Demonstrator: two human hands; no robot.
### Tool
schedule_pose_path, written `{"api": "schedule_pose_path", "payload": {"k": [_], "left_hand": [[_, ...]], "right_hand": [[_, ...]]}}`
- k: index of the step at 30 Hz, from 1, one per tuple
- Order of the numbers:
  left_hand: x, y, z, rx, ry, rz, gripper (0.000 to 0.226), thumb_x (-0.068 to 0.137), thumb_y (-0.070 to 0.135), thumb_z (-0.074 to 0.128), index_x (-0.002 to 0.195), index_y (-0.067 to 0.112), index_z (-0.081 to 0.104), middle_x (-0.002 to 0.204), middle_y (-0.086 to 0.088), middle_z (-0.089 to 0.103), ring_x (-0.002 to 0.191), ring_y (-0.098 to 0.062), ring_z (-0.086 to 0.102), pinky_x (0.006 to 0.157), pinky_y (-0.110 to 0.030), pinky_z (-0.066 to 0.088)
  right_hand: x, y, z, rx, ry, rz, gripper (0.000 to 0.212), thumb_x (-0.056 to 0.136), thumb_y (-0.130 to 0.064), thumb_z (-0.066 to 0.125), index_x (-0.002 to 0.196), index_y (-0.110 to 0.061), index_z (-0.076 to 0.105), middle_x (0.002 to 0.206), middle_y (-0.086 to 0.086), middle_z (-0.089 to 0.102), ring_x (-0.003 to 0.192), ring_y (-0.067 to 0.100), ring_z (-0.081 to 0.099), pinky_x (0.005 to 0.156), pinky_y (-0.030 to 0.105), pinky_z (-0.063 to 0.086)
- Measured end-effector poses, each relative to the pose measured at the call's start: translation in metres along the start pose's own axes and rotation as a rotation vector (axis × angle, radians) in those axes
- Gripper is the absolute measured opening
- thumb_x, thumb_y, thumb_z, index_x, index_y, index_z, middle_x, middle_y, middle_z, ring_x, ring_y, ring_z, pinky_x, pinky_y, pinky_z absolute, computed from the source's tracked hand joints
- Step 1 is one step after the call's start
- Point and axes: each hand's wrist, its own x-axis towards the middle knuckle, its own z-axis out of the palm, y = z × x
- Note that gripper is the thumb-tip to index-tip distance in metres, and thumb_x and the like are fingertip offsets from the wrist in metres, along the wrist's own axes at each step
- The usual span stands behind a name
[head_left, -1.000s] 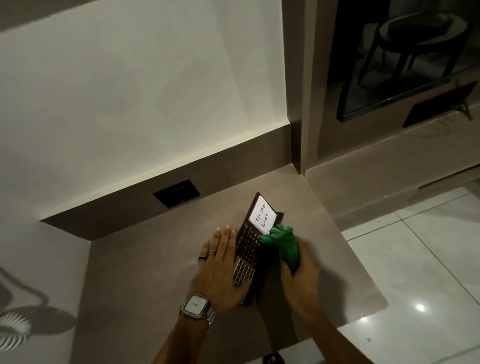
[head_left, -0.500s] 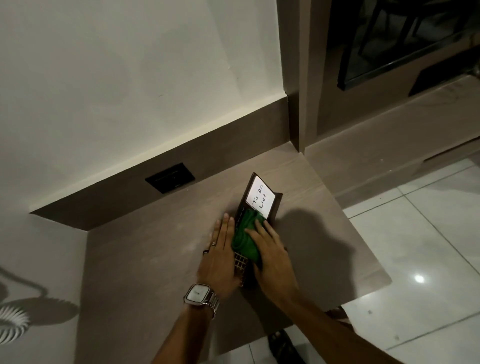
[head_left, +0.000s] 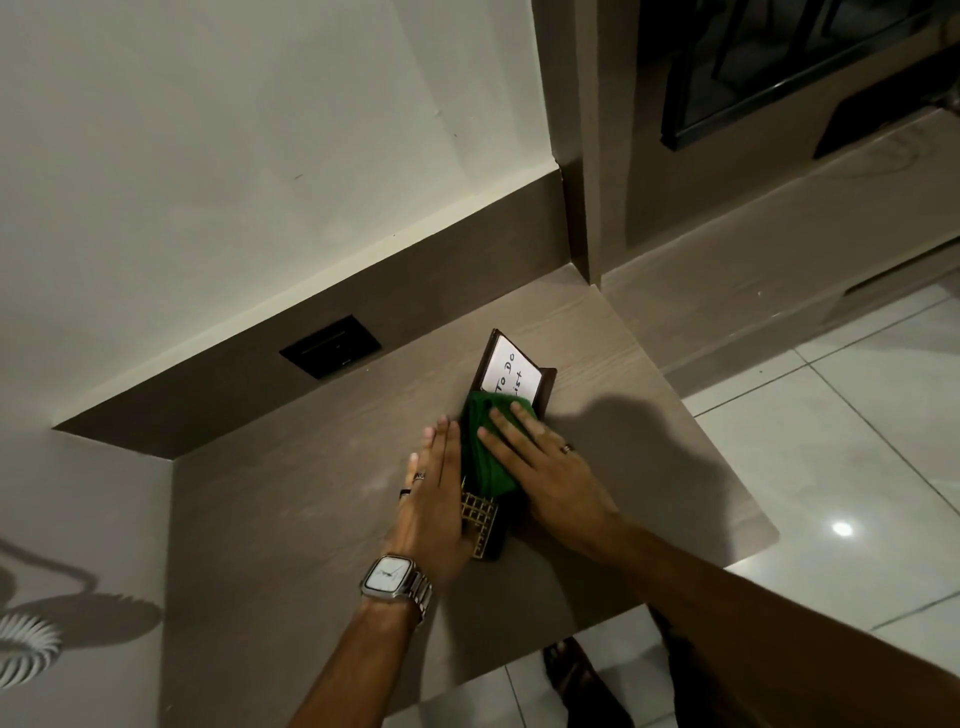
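A dark, long calculator-like device (head_left: 480, 527) with gold keys lies on the brown desk (head_left: 291, 519). A white paper reading "To Do List" (head_left: 506, 372) sits at its far end. My right hand (head_left: 540, 467) presses a green cloth (head_left: 485, 457) flat onto the middle of the device, fingers straight. My left hand (head_left: 434, 493) lies flat against the device's left edge, with a watch on its wrist. The cloth hides most of the keys.
A black wall socket (head_left: 331, 346) is set in the brown backsplash behind the desk. A wall corner and a brown ledge (head_left: 779, 249) stand to the right. Tiled floor (head_left: 857, 441) lies beyond the desk's right edge.
My right hand has moved the green cloth from the device's right side onto its top and pushed it up towards the paper. My left hand has stayed against the left edge.
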Motion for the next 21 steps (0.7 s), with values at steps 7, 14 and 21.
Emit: {"api": "schedule_pose_path", "payload": {"k": [7, 14, 21], "left_hand": [[0.001, 0.002, 0.0, -0.02, 0.002, -0.002, 0.119, 0.077, 0.017, 0.071, 0.141, 0.025, -0.03, 0.155, 0.003, -0.028, 0.145, -0.019, -0.024, 0.118, -0.04, -0.01], [0.001, 0.001, 0.0, -0.025, 0.026, -0.039, 0.126, 0.069, 0.001, 0.071, 0.147, 0.023, -0.026, 0.159, 0.003, -0.022, 0.146, -0.018, -0.019, 0.119, -0.04, -0.007], [0.002, -0.002, 0.003, -0.014, 0.004, -0.013, 0.124, 0.074, 0.017, 0.074, 0.14, 0.027, -0.03, 0.157, 0.003, -0.026, 0.144, -0.017, -0.024, 0.117, -0.04, -0.01]], "right_hand": [[-0.027, -0.016, 0.016, 0.036, -0.09, -0.028, 0.105, 0.073, -0.027, 0.078, 0.152, -0.03, 0.008, 0.16, -0.001, 0.008, 0.146, 0.023, 0.001, 0.102, 0.052, 0.026], [-0.004, 0.008, -0.008, -0.004, -0.053, 0.081, 0.096, 0.079, -0.006, 0.068, 0.151, -0.031, 0.01, 0.159, -0.002, 0.004, 0.145, 0.023, -0.004, 0.105, 0.052, 0.029], [-0.024, -0.021, 0.01, 0.083, -0.065, -0.065, 0.09, 0.076, -0.015, 0.071, 0.149, -0.029, 0.02, 0.158, 0.0, 0.016, 0.145, 0.026, 0.01, 0.104, 0.055, 0.029]]}}
